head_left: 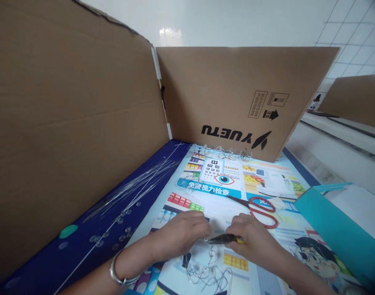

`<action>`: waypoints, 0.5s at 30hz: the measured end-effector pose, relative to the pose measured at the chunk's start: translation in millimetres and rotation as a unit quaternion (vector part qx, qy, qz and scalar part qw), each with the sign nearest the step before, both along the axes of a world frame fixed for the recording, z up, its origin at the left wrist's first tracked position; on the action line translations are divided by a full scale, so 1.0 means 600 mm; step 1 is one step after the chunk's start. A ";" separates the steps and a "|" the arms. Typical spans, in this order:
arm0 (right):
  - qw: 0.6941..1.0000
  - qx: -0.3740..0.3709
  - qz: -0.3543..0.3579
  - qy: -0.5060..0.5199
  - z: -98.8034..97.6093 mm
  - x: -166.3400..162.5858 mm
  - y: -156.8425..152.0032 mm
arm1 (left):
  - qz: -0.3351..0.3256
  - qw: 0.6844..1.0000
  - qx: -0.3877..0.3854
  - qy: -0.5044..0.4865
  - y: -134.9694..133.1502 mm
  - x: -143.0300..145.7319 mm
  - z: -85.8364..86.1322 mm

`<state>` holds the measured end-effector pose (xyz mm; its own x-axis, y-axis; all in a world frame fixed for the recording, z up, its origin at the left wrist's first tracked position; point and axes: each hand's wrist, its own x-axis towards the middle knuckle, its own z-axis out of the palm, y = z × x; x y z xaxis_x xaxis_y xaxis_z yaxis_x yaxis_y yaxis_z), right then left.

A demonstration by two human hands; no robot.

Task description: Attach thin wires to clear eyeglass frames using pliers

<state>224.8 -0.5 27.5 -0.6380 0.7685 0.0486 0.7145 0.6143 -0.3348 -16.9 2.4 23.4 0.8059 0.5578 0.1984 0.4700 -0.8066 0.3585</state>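
My right hand [250, 237] is closed around the handles of a pair of pliers [221, 239] with dark jaws and a bit of yellow on the grip. The jaw tips point left and meet a small clear bead on wire at the fingertips of my left hand [192, 230]. That hand is closed, pinching the wire; its fingers are partly hidden. Below both hands hangs or lies a loose tangle of thin silvery wire [209, 275] with clear beads on it. Just beyond my right hand, red-handled scissors [263, 209] lie with their blades toward the left.
Cardboard walls [236, 90] stand at the left and back. Along the left lie a bundle of straight wires [135, 184] and several loose clear beads [122, 237]. Beaded wire pieces [227, 153] line the back wall's foot. A turquoise box [335, 229] stands at the right.
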 end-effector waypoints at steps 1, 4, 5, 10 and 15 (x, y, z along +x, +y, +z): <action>1.000 -0.003 -0.002 0.001 0.000 -0.001 0.000 | 0.003 1.000 0.001 0.001 0.000 0.000 -0.001; 1.000 -0.010 -0.011 0.001 -0.002 -0.003 -0.001 | 0.013 1.000 0.000 0.008 -0.002 0.003 -0.005; 1.000 -0.010 -0.013 0.001 -0.003 -0.004 -0.001 | 0.015 1.000 -0.002 0.011 -0.002 0.004 -0.007; 1.000 -0.009 -0.018 -0.003 -0.006 -0.005 0.000 | 0.019 1.000 -0.006 0.014 -0.002 0.005 -0.011; 0.999 -0.051 -0.019 -0.001 -0.002 -0.002 0.000 | 0.003 1.000 -0.007 -0.001 0.000 0.003 -0.013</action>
